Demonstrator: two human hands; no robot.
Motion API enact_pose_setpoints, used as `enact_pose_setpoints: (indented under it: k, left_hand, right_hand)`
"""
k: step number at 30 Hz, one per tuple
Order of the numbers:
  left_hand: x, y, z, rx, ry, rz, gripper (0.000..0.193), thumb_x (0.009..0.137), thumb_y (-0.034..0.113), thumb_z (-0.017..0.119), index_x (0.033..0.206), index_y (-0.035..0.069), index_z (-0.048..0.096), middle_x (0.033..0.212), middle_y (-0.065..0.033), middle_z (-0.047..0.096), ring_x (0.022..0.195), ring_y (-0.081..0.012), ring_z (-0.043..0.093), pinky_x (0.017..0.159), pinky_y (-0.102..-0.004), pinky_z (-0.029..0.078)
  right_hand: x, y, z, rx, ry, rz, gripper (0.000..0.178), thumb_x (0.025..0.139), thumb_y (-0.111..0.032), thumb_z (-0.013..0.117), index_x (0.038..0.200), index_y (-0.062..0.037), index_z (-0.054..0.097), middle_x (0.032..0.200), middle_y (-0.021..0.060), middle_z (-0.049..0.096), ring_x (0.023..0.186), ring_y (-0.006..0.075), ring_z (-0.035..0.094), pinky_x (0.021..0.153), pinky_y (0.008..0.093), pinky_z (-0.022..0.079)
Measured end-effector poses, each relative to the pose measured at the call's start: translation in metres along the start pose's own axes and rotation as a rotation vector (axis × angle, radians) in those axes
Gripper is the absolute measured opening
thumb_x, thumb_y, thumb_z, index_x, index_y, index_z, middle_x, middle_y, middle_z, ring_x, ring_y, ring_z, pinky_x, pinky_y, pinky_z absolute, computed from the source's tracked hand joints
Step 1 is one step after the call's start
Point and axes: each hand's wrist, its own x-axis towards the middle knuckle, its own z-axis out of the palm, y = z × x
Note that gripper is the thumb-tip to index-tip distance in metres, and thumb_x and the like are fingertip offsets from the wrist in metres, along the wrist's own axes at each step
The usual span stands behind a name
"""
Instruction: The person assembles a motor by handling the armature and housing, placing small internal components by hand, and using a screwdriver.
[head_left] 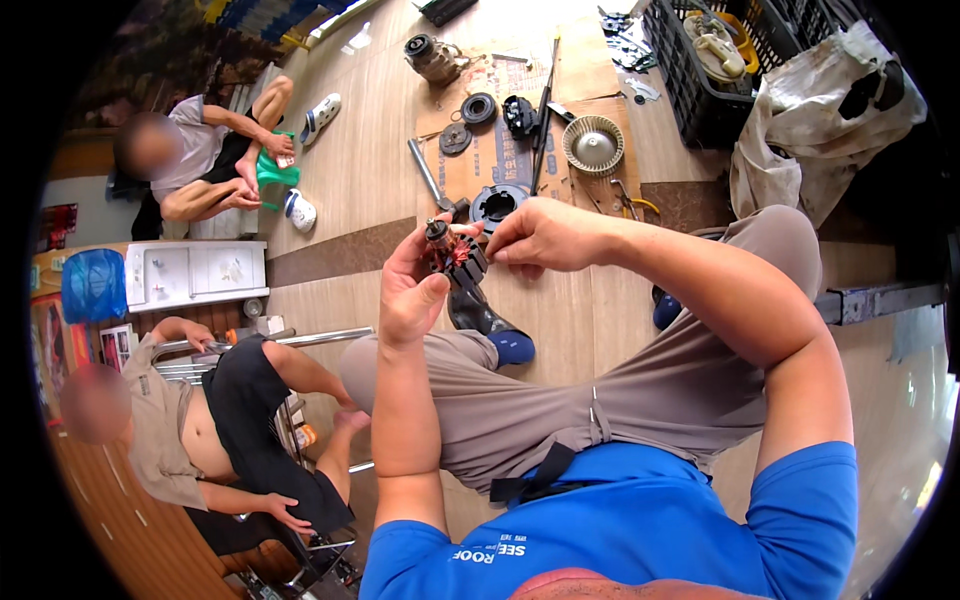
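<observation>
My left hand (pixel 412 290) is closed around a motor armature (pixel 458 255) with a dark slotted core, reddish copper windings and a shaft end pointing up. Close beside the core, my right hand (pixel 552 238) has its fingers curled and the thumb drawn in. Whether a small thing sits in that pinch is hidden. Just beyond both hands, a black ring-shaped housing (pixel 498 207) lies on a cardboard sheet (pixel 480 178). A hammer (pixel 432 178) rests at its left, its head next to the housing.
Further out are a squirrel-cage fan wheel (pixel 593 146), black round parts (pixel 478 108), a long black rod (pixel 546 110) and a cylindrical metal unit (pixel 432 62). A black crate (pixel 690 90) and a stained cloth (pixel 815 130) stand far right. Two people (pixel 190 140) sit at the left.
</observation>
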Motion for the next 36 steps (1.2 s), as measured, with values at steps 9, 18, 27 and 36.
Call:
enact_pose_setpoints:
  k: [9,18,27,36]
  left_hand:
    - [0.0,-0.007,-0.001,-0.063,-0.032,-0.036,0.063,0.087,0.027,0.072,0.139,0.003,0.046,0.13,-0.0283,0.053,0.127,-0.0393,0.05,0.104,-0.0491,0.043]
    - [0.002,-0.006,-0.001,-0.119,-0.082,-0.011,0.06,0.087,0.024,0.071,0.138,0.003,0.046,0.132,-0.0289,0.051,0.129,-0.043,0.046,0.108,-0.0545,0.037]
    - [0.001,0.005,-0.005,-0.091,-0.113,-0.052,0.06,0.085,0.022,0.073,0.135,0.0,0.047,0.129,-0.0291,0.052,0.126,-0.0425,0.048,0.097,-0.0543,0.05]
    - [-0.001,-0.002,-0.011,0.018,0.017,-0.129,0.073,0.077,0.022,0.082,0.135,-0.004,0.045,0.124,-0.0177,0.057,0.118,-0.0332,0.057,0.094,-0.0467,0.053]
  right_hand:
    - [0.004,0.016,0.008,-0.067,0.045,-0.367,0.03,0.088,-0.013,0.063,0.112,0.0036,0.064,0.088,0.0095,0.068,0.078,0.0104,0.063,0.069,0.0285,0.054]
    - [-0.01,-0.015,0.0,-0.377,0.04,-0.173,0.016,0.094,-0.015,0.061,0.093,0.0007,0.066,0.069,0.0072,0.063,0.064,0.0126,0.06,0.062,0.0305,0.049]
    - [-0.026,-0.03,-0.009,-0.349,0.194,-0.208,0.016,0.092,-0.014,0.063,0.096,0.0012,0.069,0.068,0.0059,0.063,0.061,0.0093,0.057,0.059,0.0289,0.048]
    - [-0.025,-0.02,-0.019,-0.286,0.323,-0.212,0.015,0.091,-0.005,0.063,0.102,0.0031,0.068,0.076,0.0058,0.068,0.066,0.0091,0.059,0.066,0.026,0.052]
